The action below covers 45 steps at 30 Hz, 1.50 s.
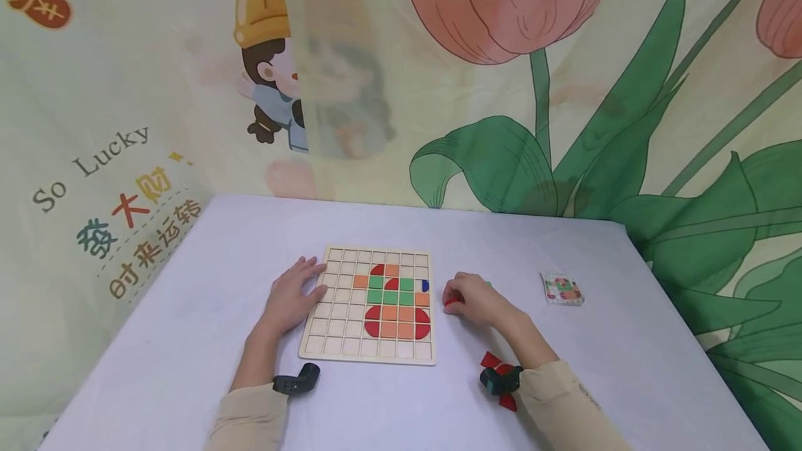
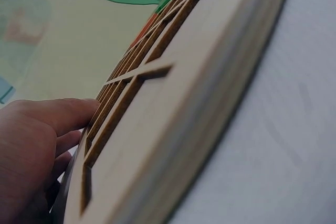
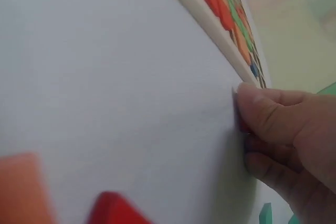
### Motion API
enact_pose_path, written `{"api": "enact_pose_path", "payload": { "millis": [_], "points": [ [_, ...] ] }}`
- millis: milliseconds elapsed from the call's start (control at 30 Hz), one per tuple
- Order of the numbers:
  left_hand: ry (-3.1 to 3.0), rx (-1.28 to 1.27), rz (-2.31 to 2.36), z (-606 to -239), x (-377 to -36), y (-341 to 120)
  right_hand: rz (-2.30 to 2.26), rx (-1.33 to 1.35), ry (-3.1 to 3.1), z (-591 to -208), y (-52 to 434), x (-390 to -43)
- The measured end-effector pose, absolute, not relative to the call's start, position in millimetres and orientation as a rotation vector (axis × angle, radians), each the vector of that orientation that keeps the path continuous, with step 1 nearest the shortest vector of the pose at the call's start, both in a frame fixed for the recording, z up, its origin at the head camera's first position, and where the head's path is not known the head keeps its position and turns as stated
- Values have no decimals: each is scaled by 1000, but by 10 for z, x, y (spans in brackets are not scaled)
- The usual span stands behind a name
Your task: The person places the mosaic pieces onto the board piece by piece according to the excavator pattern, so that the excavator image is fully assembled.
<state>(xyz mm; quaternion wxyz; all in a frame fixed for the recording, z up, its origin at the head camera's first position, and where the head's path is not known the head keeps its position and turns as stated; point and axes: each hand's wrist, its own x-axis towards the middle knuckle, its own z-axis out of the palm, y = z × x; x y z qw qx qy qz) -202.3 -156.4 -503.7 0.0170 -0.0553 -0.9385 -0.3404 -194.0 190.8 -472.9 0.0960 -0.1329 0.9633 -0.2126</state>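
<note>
A wooden grid board [image 1: 332,326] lies on the white table, its cells partly filled with red, orange, green and blue pieces. My left hand [image 1: 289,301] touches the board's left edge with fairly straight fingers; the left wrist view shows a finger on the rim from close by. Just off the board's right side, my right hand [image 1: 479,300] pinches a small red tile [image 1: 452,302] between thumb and fingers. In the right wrist view that hand [image 3: 294,135] covers most of the tile, so its full shape is hidden.
Loose red pieces [image 1: 507,403] lie by the right wrist, partly behind its black wrist camera [image 1: 501,381]. A green piece [image 1: 488,283] shows just beyond the right hand. Farther right is a small patterned card [image 1: 562,289]. A printed curtain [image 1: 363,179] hangs behind the table.
</note>
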Motion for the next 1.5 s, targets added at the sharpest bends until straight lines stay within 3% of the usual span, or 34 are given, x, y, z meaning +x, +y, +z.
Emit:
{"api": "enact_pose_path", "payload": {
  "millis": [400, 633, 1033, 1500],
  "points": [
    [-2915, -177, -1063, -5042, -2022, -1542, -965, -294, 2909, -4638, 1702, -2257],
    [-2923, -178, -1071, -5060, -2009, -1537, -1120, -98, 2886, -4670, 1452, -2354],
    [-2929, -178, -1071, -5054, -1995, -1509, -1043, -106, 2925, -4805, 1288, -2384],
    [-2919, -188, -1055, -5045, -2008, -1571, -848, 8, 2999, -4695, 1108, -2326]
  ]
}}
